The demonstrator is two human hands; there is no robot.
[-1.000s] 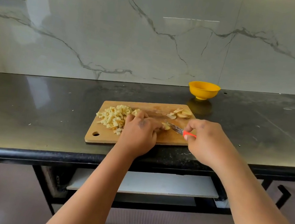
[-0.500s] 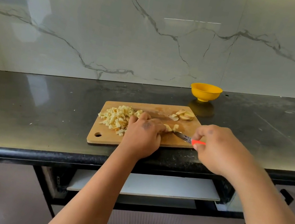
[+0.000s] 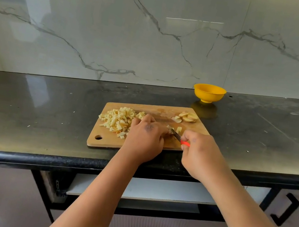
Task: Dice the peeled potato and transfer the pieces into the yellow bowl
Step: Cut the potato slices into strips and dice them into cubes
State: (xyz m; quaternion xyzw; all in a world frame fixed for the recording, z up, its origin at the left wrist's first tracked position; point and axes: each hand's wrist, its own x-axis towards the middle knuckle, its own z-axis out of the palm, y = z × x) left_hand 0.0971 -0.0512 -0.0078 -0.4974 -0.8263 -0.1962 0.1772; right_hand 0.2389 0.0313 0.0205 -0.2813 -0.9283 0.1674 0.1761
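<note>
A wooden cutting board lies on the black counter. A heap of diced potato covers its left part, and a few potato slices sit at its far right corner. My left hand rests on the board's middle with curled fingers over a potato piece that is mostly hidden. My right hand grips a knife with an orange-red handle, the blade pointing left toward my left fingers. A couple of cut bits lie just behind the blade. The yellow bowl stands behind the board near the wall.
The black counter runs wide to the left and right of the board, with small scraps scattered on it. A marble wall stands behind. Below the front edge are a pulled-out white shelf and drawers with black handles.
The view has shifted slightly. The knife blade has moved a little nearer my left fingers; both hands stay on the board's middle.
</note>
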